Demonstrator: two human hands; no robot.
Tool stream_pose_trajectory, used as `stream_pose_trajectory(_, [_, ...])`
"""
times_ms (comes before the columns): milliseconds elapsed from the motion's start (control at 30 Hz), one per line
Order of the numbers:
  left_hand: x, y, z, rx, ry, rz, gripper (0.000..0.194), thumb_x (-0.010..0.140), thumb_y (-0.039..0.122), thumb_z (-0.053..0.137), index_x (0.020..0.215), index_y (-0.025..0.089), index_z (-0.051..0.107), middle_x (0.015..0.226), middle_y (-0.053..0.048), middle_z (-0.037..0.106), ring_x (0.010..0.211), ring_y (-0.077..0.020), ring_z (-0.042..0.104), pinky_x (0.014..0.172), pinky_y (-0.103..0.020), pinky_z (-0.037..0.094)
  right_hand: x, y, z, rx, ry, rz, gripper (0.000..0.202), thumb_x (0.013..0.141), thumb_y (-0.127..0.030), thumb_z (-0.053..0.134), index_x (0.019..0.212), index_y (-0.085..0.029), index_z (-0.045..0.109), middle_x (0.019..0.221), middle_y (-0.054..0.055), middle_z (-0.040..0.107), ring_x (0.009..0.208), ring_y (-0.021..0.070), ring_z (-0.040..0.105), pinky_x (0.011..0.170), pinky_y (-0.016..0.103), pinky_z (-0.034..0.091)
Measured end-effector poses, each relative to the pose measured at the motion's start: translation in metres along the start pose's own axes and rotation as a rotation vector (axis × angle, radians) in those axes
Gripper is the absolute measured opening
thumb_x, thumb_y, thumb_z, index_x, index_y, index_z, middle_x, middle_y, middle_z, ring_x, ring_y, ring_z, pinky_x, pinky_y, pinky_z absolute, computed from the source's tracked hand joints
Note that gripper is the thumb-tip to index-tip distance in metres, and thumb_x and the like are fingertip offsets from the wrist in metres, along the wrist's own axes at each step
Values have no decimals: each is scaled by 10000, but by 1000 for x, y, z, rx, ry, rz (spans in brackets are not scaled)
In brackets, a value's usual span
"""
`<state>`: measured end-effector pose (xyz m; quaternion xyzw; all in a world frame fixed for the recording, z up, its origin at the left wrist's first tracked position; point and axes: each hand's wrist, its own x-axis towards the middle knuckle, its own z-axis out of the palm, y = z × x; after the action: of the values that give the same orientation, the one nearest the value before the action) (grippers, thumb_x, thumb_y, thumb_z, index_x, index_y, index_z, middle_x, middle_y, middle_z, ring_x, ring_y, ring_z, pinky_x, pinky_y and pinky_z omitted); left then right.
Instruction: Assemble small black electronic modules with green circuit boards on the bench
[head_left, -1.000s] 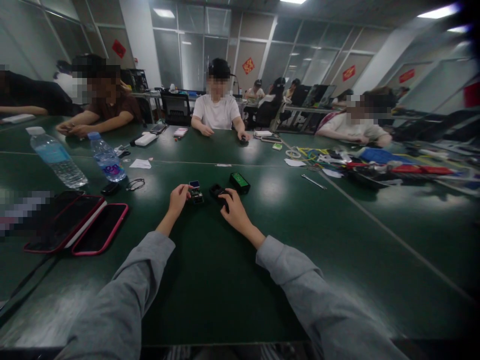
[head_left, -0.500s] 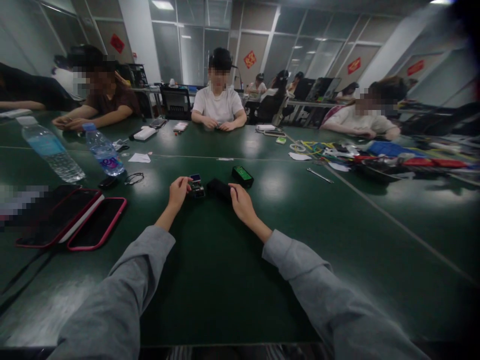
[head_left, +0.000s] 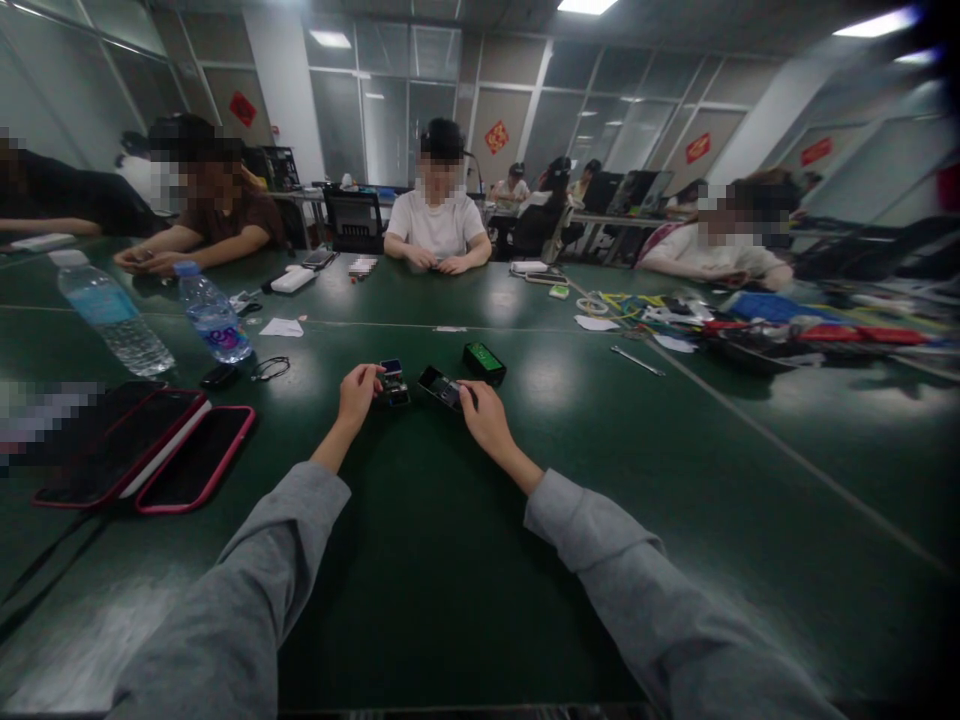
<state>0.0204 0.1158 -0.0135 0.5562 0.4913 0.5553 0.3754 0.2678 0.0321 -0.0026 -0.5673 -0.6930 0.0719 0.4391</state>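
My left hand (head_left: 355, 392) pinches a small dark module with a blue top (head_left: 392, 383) that rests on the green table (head_left: 420, 560). My right hand (head_left: 484, 415) grips a black case (head_left: 441, 387) by its near end, tipping it so a pale inner face shows. A black box with a green top (head_left: 484, 362) lies just beyond my right hand, untouched. Both grey sleeves reach in from the bottom edge.
Two pink-edged phones (head_left: 150, 450) lie at the left, with two water bottles (head_left: 214, 318) and a black cord loop (head_left: 270, 369) behind them. Tools and cables (head_left: 720, 325) clutter the right. A metal tool (head_left: 636, 361) lies alone. Several people sit across the table.
My right hand has turned the black case up so its pale inner face shows. My left hand stays on the small module.
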Motion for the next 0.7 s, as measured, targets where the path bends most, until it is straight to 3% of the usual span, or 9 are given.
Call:
stream_pose_trajectory(100, [1,-3,0,10,-5,1,326,858,431,488,897,168,677,588,14,558,543,-113,525,528,-231,402,2,5,2,10,39,36,426,971,-466,415,1232,-165,567,1183,125,601,1128,254,555,983,452,459])
stream_pose_trajectory(233, [0,-3,-2,9,-4,0,322,858,426,488,897,166,675,605,10,565,556,-113,528,538,-232,408,-4,-5,0,-69,-60,-28,531,921,-439,528,1360,-145,466,1251,150,563,1144,276,555,971,470,475])
stream_pose_trajectory(333, [-1,-1,-3,3,16,6,324,858,427,491,899,165,678,614,8,566,553,-110,524,544,-233,413,-25,-25,-13,-87,-160,-62,468,941,-397,495,1355,-180,483,1226,131,575,1091,268,590,937,469,504])
stream_pose_trajectory(400, [-2,1,-3,4,24,4,329,861,432,487,898,166,678,612,8,565,550,-110,522,546,-235,414,-52,-40,-31,-68,-228,-75,522,947,-412,483,1426,-220,403,1281,117,554,1129,269,581,954,478,506])
stream_pose_trajectory(500, [-2,1,-2,7,22,-2,322,868,425,478,895,171,675,617,8,565,555,-112,527,543,-237,412,-108,-46,-74,-69,-364,-76,705,936,-472,497,1530,-288,165,1409,96,481,1218,268,543,1001,490,495])
stream_pose_trajectory(533, [-1,0,-1,6,19,-4,318,870,422,477,897,174,674,621,7,566,559,-113,530,541,-237,409,-127,-39,-94,-105,-381,-73,714,926,-494,506,1527,-307,169,1414,93,482,1218,271,546,997,492,500])
stream_pose_trajectory(600, [-1,-1,0,2,14,-10,309,872,418,478,900,178,672,628,5,570,566,-115,534,540,-238,406,-161,-6,-142,-213,-311,6,624,922,-516,493,1483,-337,286,1374,103,524,1192,282,568,966,499,516])
stream_pose_trajectory(700, [0,-2,0,-6,5,-20,298,871,415,485,901,181,669,631,6,571,570,-115,533,552,-242,410,-190,74,-231,-429,-20,151,633,874,-666,445,1387,-294,460,1195,207,617,999,333,656,796,518,540])
